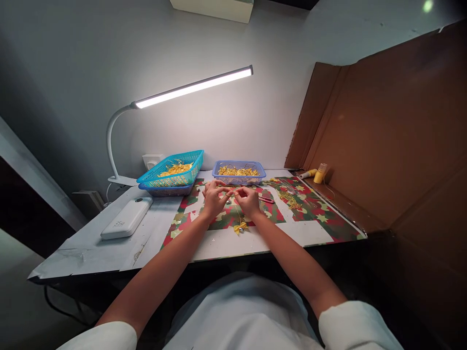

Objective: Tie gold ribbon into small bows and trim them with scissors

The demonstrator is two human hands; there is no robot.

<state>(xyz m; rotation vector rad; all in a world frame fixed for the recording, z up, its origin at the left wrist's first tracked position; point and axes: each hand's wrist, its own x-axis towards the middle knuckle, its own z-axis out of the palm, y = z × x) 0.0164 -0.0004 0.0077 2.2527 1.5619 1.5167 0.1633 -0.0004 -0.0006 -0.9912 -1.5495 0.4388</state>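
Note:
My left hand (212,198) and my right hand (248,200) meet over the patterned table cover (310,209), fingertips pinched together on a thin gold thread (239,210). The thread hangs down to a small gold bow (240,227) lying on the table just below the hands. What exactly sits between the fingertips is too small to make out.
A turquoise basket (173,171) of yellow pieces rests on a darker basket at back left. A blue basket (239,172) of gold pieces stands behind the hands. A white power bank (126,218), a desk lamp (193,87), red scissors (266,199), a yellow thread spool (320,173) and a cardboard wall (383,136) surround the table.

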